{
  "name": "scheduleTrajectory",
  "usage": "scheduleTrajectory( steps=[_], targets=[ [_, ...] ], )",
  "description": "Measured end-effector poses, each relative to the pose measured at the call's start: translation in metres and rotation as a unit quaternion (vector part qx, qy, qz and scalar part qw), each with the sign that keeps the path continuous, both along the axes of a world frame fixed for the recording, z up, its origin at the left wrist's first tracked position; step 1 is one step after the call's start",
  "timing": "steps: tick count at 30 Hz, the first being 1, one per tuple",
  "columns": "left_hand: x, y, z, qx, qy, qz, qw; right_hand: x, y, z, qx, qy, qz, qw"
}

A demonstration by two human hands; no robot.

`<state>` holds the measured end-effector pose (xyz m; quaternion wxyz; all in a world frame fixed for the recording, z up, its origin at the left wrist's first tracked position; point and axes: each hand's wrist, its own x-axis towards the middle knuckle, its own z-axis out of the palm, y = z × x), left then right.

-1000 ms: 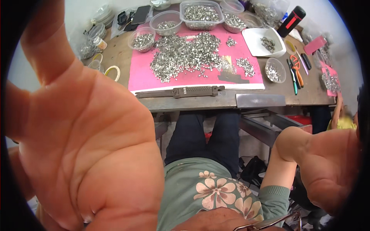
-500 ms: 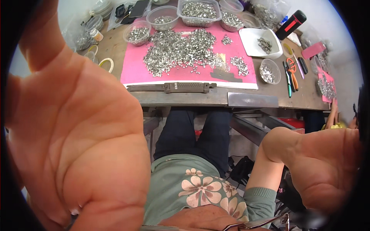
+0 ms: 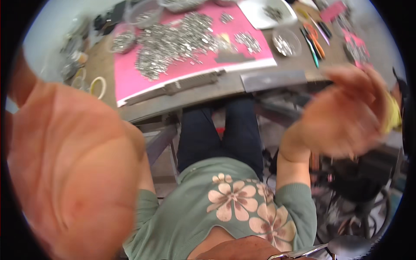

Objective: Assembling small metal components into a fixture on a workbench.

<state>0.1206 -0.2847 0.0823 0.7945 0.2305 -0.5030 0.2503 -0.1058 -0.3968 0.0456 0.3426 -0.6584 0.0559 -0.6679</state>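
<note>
My left hand [image 3: 73,173] is raised very near the camera and fills the left side, its bare palm showing. One digit stretches up and apart; the other fingertips run off into the dark rim. On the right, my right hand [image 3: 342,117] is lifted off the table's front edge, its fingers bent and smeared by motion. I see no object in either palm. Beyond both hands, a pink mat [image 3: 125,86] carries a broad spread of small silvery metal pieces [image 3: 173,43], with smaller piles beside it.
Clear tubs [image 3: 123,41] of metal pieces line the back, with a white tray [image 3: 255,13] further right. A round clear cup [image 3: 286,42], orange-handled pliers [image 3: 316,41] and pens lie right. A metal plate [image 3: 273,81] and a grey bar [image 3: 173,86] sit along the front edge.
The whole view has shifted and tilted, with the table now higher in it. My right hand has moved up and its bent fingers have come into sight; my left palm stays close.
</note>
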Motion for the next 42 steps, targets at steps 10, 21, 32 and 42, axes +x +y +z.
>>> scheduleTrajectory(
  steps=[10,21,32,42],
  targets=[
    [-0.027,0.033,-0.141,0.305,-0.023,-0.066,0.950,-0.093,-0.005,-0.126,0.175,0.535,-0.103,0.820],
    [-0.198,0.018,-0.266,0.590,-0.008,-0.441,0.676,-0.208,0.167,-0.331,0.333,0.531,-0.327,0.707],
    [-0.310,0.014,-0.362,0.659,-0.120,-0.484,0.563,-0.382,0.399,-0.422,0.499,0.620,-0.072,0.602],
    [-0.334,-0.001,-0.366,0.686,-0.164,-0.462,0.538,-0.427,0.228,-0.408,0.751,0.123,-0.273,0.589]
  ],
)
